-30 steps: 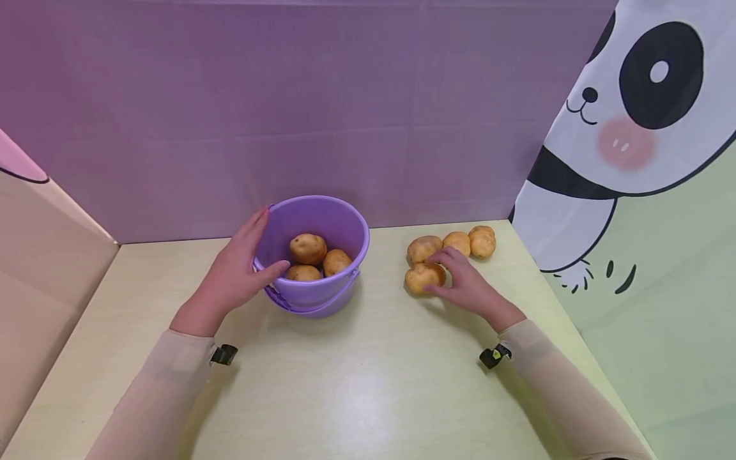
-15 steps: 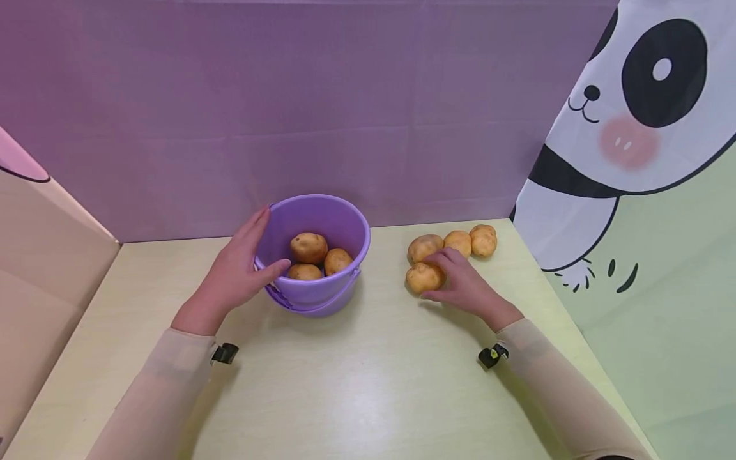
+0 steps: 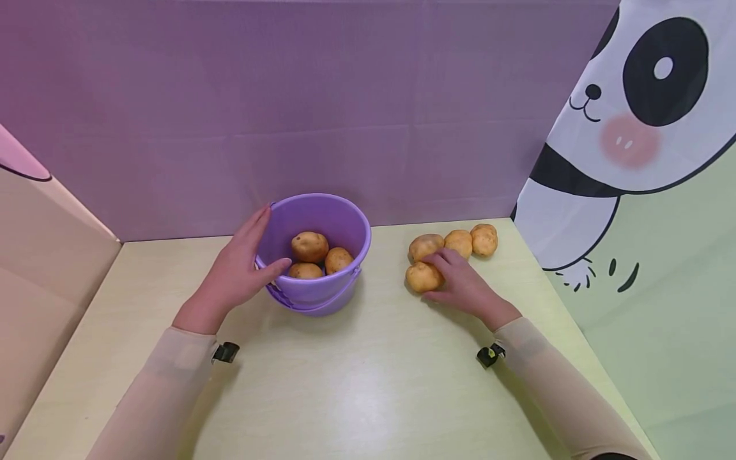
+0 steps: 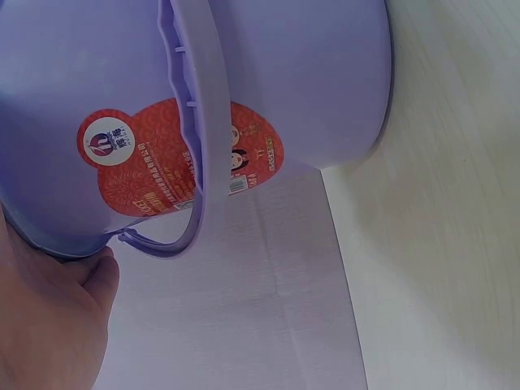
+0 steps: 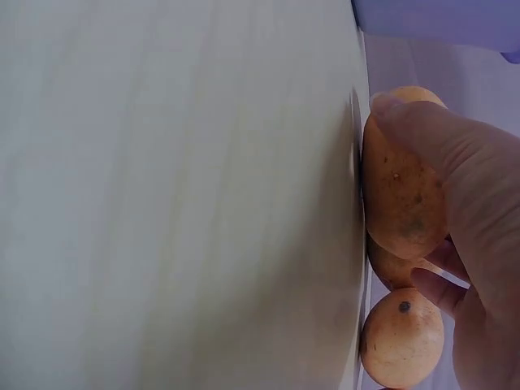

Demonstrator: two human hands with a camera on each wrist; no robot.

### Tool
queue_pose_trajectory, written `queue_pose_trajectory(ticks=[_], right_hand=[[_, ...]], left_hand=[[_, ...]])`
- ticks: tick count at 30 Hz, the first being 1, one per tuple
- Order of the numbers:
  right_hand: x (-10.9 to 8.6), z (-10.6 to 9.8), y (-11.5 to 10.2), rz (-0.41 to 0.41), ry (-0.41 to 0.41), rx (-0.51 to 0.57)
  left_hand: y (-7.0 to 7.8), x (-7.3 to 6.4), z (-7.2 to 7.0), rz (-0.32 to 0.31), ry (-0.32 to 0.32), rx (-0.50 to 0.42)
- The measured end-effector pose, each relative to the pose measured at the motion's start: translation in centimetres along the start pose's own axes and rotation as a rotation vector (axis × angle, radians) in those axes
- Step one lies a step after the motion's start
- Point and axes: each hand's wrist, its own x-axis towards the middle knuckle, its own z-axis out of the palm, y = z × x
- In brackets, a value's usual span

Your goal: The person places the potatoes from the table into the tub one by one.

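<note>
A purple bucket (image 3: 345, 284) stands at the back of the table with three potatoes (image 3: 309, 246) inside. My left hand (image 3: 230, 275) holds the bucket's left rim, its thumb reaching over the edge and its fingers along the outside. In the left wrist view, the bucket's handle (image 4: 213, 106) hangs across a red label (image 4: 150, 162). To the right, my right hand (image 3: 467, 287) pinches a potato (image 3: 422, 277) between thumb and fingers. In the right wrist view, the thumb (image 5: 410, 122) lies across that potato, which sits at the table surface.
Behind the pinched potato, three more potatoes (image 3: 458, 243) lie in a row near the table's back edge. A purple backdrop (image 3: 339, 115) rises behind the table (image 3: 351, 377). A panel with a panda picture (image 3: 598, 160) borders the right side.
The fingers and thumb of my right hand have closed in around the front potato. My left hand and the bucket keep their places, and the view has shifted slightly.
</note>
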Motion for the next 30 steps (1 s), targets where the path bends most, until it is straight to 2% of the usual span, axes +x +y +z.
queue_pose_trajectory(ticks=[19,30], right_hand=[[0.19,0.09,-0.07,0.039,-0.021,0.035],[0.65,-0.44,-0.47,0.017,-0.001,0.076]], left_hand=[[0.07,-0.04,0.07,-0.002,0.007,-0.011],[0.04,-0.1,0.06,0.001,0.005,0.004]])
